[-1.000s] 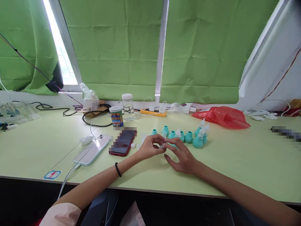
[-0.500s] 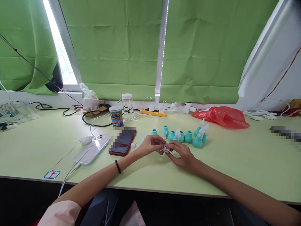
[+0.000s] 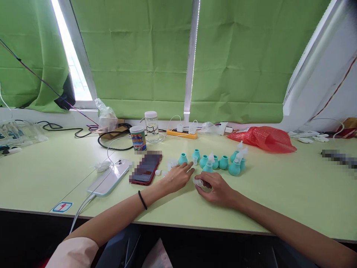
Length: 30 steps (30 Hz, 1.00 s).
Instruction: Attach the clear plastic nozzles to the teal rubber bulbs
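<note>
My right hand (image 3: 214, 188) pinches a small translucent plastic piece (image 3: 198, 182) between thumb and fingers, just above the table. To its left, my left hand (image 3: 178, 176) reaches forward, palm down, with fingers spread beside another small clear piece (image 3: 195, 160) that stands on the table. Beyond the hands stand several teal bulbs (image 3: 223, 162) with open necks; a few carry translucent pointed tips (image 3: 211, 158). More small translucent parts (image 3: 172, 163) lie left of the bulbs, partly behind my left hand.
Left of my hands lie a red-edged phone (image 3: 146, 168) and a white phone (image 3: 110, 178) on a cable. Behind them stand a printed can (image 3: 138, 138) and a lidded jar (image 3: 151, 127). An orange power strip (image 3: 182, 134) and a red plastic bag (image 3: 262, 139) lie near the wall.
My hands have parted. The left has opened and moved slightly left and forward; the right keeps the clear piece, now turned and more visible.
</note>
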{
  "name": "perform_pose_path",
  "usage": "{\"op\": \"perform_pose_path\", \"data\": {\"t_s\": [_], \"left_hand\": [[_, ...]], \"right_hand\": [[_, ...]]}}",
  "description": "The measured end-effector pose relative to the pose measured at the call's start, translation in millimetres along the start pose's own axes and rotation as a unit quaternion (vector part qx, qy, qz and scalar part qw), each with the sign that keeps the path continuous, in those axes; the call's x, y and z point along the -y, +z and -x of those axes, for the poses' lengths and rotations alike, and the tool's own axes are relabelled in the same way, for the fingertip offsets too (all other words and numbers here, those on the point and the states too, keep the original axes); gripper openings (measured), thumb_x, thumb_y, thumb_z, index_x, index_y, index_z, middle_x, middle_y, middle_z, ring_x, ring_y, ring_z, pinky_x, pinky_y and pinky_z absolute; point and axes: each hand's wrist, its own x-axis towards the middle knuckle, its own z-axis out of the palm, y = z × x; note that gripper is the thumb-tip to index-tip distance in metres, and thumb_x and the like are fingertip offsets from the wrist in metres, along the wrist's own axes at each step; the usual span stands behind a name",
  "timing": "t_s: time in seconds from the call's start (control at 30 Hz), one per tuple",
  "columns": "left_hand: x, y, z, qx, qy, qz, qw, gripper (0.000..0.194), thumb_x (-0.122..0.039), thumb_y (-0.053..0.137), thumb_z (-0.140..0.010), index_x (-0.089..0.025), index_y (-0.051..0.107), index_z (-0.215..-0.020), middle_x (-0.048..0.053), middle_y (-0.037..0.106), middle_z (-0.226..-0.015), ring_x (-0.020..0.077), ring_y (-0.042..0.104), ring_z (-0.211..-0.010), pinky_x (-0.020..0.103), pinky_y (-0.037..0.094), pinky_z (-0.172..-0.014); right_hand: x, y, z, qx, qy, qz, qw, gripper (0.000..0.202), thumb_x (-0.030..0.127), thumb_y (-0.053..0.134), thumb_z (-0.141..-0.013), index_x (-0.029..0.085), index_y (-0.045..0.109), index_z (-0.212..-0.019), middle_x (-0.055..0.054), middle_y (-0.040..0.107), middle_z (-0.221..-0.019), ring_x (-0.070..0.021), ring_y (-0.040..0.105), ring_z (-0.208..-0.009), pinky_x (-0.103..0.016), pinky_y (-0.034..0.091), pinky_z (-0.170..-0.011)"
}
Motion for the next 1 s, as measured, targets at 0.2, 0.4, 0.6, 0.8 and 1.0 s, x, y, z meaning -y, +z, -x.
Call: {"op": "perform_pose_path", "data": {"t_s": [0.2,0.4,0.6,0.8,1.0], "left_hand": [[4.0,7.1,3.2,0.084,0.016,-0.035,0.996,0.016,-0.005,0.039,-0.074,-0.01,0.053,-0.079,0.01,0.057,-0.079,0.0192,0.055,-0.072,0.027,0.044,-0.055],[5.4,6.3,1.1,-0.007,-0.027,0.067,0.997,0.017,-0.006,0.042,-0.072,-0.012,0.058,-0.071,0.006,0.059,-0.069,0.0165,0.056,-0.068,0.025,0.044,-0.058],[-1.6,-4.8,-2.8,-0.201,-0.114,0.362,0.903,0.013,-0.015,0.049,-0.071,-0.01,0.061,-0.074,0.005,0.062,-0.072,0.0098,0.057,-0.064,0.019,0.048,-0.059],[-7.2,-8.3,-1.8,-0.165,-0.172,0.483,0.843,0.015,-0.021,0.056,-0.066,-0.013,0.065,-0.074,0.004,0.065,-0.07,0.0114,0.059,-0.063,0.02,0.05,-0.059],[-6.2,-6.8,-3.7,-0.166,-0.214,0.514,0.814,0.016,-0.024,0.059,-0.063,-0.012,0.065,-0.071,0.005,0.065,-0.069,0.0125,0.059,-0.063,0.02,0.05,-0.058]], "right_hand": [[1.2,-1.4,0.6,0.009,0.001,0.006,1.0,0.016,0.013,0.047,-0.066,0.015,0.052,-0.081,0.003,0.045,-0.056,-0.0077,0.037,-0.049,-0.021,0.028,-0.047],[0.4,0.2,0.0,0.016,0.032,0.002,0.999,0.013,0.015,0.047,-0.067,0.015,0.051,-0.08,0.001,0.049,-0.059,-0.0081,0.041,-0.05,-0.021,0.031,-0.048],[-4.1,3.1,-1.3,0.023,0.103,0.006,0.994,0.013,0.018,0.048,-0.07,0.015,0.052,-0.082,0.001,0.051,-0.059,-0.0088,0.043,-0.048,-0.022,0.035,-0.049],[-7.3,5.2,-0.2,0.008,0.118,0.0,0.993,0.018,0.019,0.047,-0.071,0.014,0.051,-0.088,0.001,0.051,-0.059,-0.0095,0.046,-0.049,-0.024,0.039,-0.052],[-6.0,4.2,-1.0,-0.03,0.111,-0.005,0.993,0.017,0.02,0.047,-0.072,0.016,0.051,-0.087,0.001,0.051,-0.06,-0.009,0.046,-0.048,-0.023,0.04,-0.051]]}}
